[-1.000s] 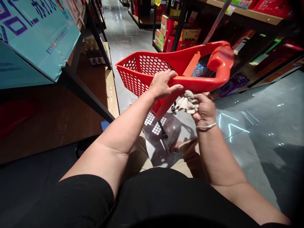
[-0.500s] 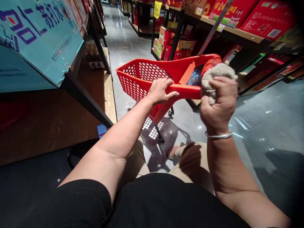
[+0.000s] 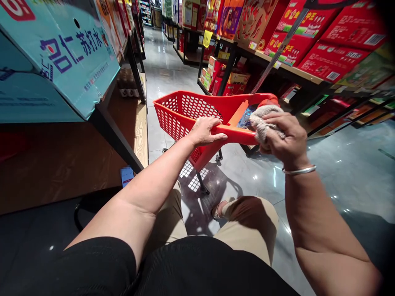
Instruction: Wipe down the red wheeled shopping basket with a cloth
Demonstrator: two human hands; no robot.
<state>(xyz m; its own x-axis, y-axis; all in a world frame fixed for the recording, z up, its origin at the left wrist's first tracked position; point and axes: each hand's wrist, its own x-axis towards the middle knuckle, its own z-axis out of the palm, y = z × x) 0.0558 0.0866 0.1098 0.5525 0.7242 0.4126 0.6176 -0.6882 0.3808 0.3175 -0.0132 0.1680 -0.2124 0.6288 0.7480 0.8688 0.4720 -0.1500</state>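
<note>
A red plastic shopping cart (image 3: 185, 111) with a perforated basket stands in the aisle in front of me. My left hand (image 3: 205, 130) is closed over the cart's near rim. My right hand (image 3: 285, 137) grips a crumpled beige cloth (image 3: 262, 119) and presses it against the red handle (image 3: 268, 98) at the cart's right end. A silver bangle (image 3: 298, 169) sits on my right wrist. Something blue lies inside the basket, mostly hidden.
A shelf with a teal carton (image 3: 61, 53) runs along the left, its wooden lower board (image 3: 140, 131) close to the cart. Shelves of red gift boxes (image 3: 327, 57) line the right. The glossy grey floor (image 3: 166, 70) stretches ahead. My beige-trousered knees (image 3: 247, 222) are below.
My right hand rose with the cloth from under the cart's handle bar to its top, then slid left onto the handle. My left hand stayed on the rim. The view tilted up.
</note>
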